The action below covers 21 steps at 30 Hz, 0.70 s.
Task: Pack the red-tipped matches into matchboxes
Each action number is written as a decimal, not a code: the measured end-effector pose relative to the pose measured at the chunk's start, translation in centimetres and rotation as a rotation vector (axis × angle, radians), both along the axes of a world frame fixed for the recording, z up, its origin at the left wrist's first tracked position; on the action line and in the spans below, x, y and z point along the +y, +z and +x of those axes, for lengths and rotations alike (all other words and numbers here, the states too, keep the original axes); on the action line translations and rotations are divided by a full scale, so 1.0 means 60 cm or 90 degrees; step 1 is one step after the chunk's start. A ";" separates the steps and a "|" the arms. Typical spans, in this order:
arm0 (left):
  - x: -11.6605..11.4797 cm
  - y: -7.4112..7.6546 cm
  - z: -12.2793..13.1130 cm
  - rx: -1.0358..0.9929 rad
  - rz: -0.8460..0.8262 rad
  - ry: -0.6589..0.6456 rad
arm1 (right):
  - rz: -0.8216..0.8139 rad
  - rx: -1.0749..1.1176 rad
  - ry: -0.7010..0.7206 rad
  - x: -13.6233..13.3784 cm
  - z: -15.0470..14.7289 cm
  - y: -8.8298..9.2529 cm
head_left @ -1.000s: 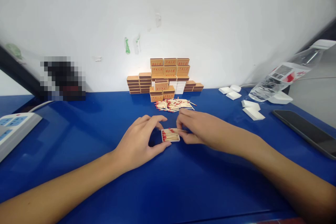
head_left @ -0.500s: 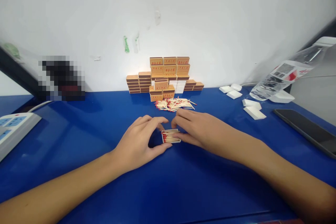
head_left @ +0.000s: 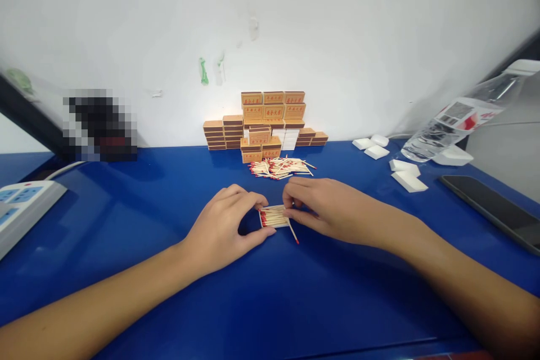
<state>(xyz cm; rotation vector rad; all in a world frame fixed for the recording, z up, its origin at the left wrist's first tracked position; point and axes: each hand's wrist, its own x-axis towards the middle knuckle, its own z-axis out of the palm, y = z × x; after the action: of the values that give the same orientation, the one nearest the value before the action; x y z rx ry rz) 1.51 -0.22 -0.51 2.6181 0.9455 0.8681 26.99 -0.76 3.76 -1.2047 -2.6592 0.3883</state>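
A: Head view, the only one. What has just changed?
B: One match [head_left: 294, 233] now pokes out of line past the near right corner of the matchbox tray [head_left: 283, 226], red head toward the person; half a second ago it was not visible. The right hand [head_left: 324, 202] has drawn back a little from over the tray, so more of the matches inside [head_left: 273, 217] show.
A: Meaning?
B: My reading: the layer is mostly in order, heads to the left, with this match the exception.
A: State of each grip?
B: Left hand [head_left: 230, 219]: thumb on the near side, a finger at the far left corner, clamped on the tray, which lies flat on the desk [head_left: 261, 304] between the hands. Right hand: thumb and forefinger close together at the stray match's plain end; cannot tell whether they pinch it.
A: Materials and shapes?
B: Tray: shallow, white, rectangular, probably card. Matches: thin pale sticks, seemingly wood, red-tipped. Beyond the tray, a loose heap of matches [head_left: 280, 167], crossing at all angles. Behind the heap, stacked matchboxes [head_left: 273, 112]: crisp blocks, tan-orange with red print and dark brown sides. Desk: smooth, glossy blue. On the right, a clear plastic bottle [head_left: 459, 115], tilted, ridged at its base.
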 end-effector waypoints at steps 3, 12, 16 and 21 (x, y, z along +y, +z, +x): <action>0.000 0.000 0.001 0.004 0.004 -0.001 | -0.003 0.021 0.004 0.000 0.000 0.002; 0.001 0.000 0.001 0.001 0.011 0.005 | -0.108 0.062 0.015 -0.003 0.009 0.021; 0.000 -0.002 0.000 0.000 0.014 0.012 | -0.151 0.021 -0.029 0.009 0.021 0.023; 0.000 -0.004 -0.001 -0.010 0.011 0.022 | -0.214 0.010 0.014 0.025 0.033 0.026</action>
<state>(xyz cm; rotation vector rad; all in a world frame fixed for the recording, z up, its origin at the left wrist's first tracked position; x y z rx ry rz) 1.47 -0.23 -0.75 2.6137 0.9856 0.9078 28.99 0.76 5.34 -1.2512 -2.6679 0.8722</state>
